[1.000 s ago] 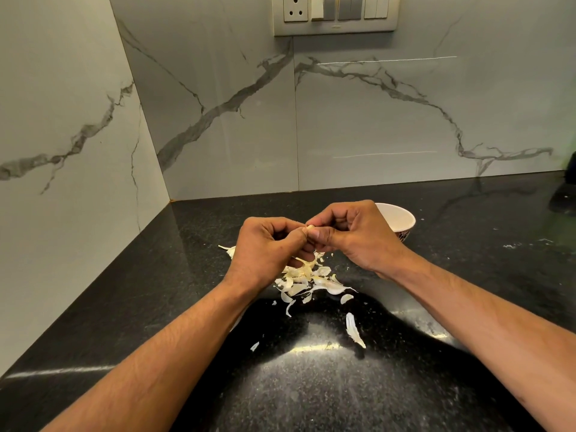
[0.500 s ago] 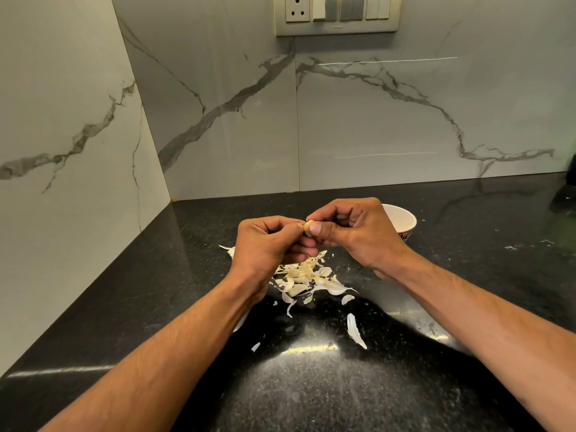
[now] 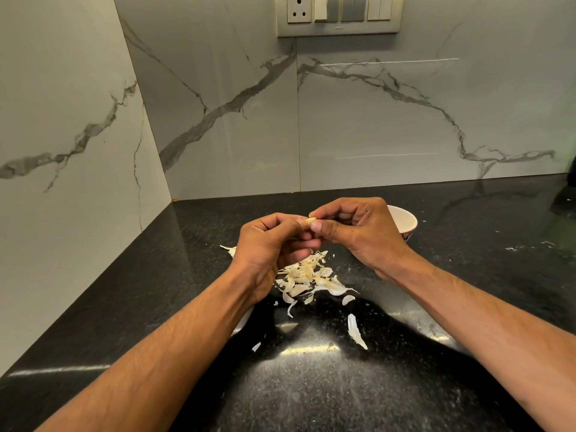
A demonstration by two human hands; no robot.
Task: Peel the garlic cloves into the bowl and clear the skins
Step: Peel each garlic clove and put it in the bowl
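Both hands meet above the black counter around one pale garlic clove. My right hand pinches the clove between thumb and forefinger. My left hand has its fingers curled against the clove's left end. A white bowl stands behind my right hand, mostly hidden by it; its contents are out of sight. A pile of garlic skins lies on the counter just below the hands, with a loose skin nearer to me.
The black stone counter runs into a corner of marble-patterned walls at left and back. A switch and socket panel sits high on the back wall. Small skin flecks lie near my left forearm.
Both hands have lifted slightly with the clove. My left hand's fingers have shifted along the clove, which now shows more between the fingertips.
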